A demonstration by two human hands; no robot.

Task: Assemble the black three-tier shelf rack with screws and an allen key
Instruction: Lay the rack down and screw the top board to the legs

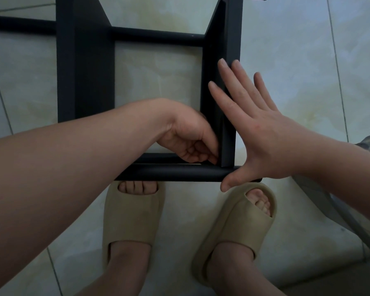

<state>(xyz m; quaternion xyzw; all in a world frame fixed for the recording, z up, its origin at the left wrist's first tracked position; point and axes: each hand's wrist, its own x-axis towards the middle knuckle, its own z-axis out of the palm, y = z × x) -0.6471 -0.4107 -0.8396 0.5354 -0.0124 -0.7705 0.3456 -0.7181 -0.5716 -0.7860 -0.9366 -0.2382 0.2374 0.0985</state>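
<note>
Fingers [229,77], apparently on rack [83,71]; tiled floor [286,50]

floor [286,39]: pale glossy tiles, faint green-yellow marbling, thin dark grout lines
light: dim, cool, soft; shadows weak
right edge: grey curved thing [350,212], cut off, kind unclear
lower right corner: brownish strip [340,284] on the floor

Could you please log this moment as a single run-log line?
left hand: curled at inner corner, contents hidden | right hand: flat against shelf panel | front tube: meets panel at corner | allen key: unseen
</note>
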